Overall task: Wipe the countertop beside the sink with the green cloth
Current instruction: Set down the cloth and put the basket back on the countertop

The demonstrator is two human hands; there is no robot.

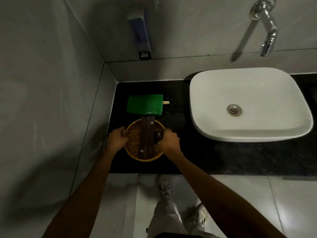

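Dark countertop (188, 157) wedged into a tiled corner, white sink (248, 103) to the right. Left hand (116, 138) and right hand (169, 140) both closed on the rim of a woven basket (135, 143). Green cloth (145, 104) folded just beyond, long side crosswise, untouched. Right hand marginally nearer. Wall tight on the left; open room toward the sink.
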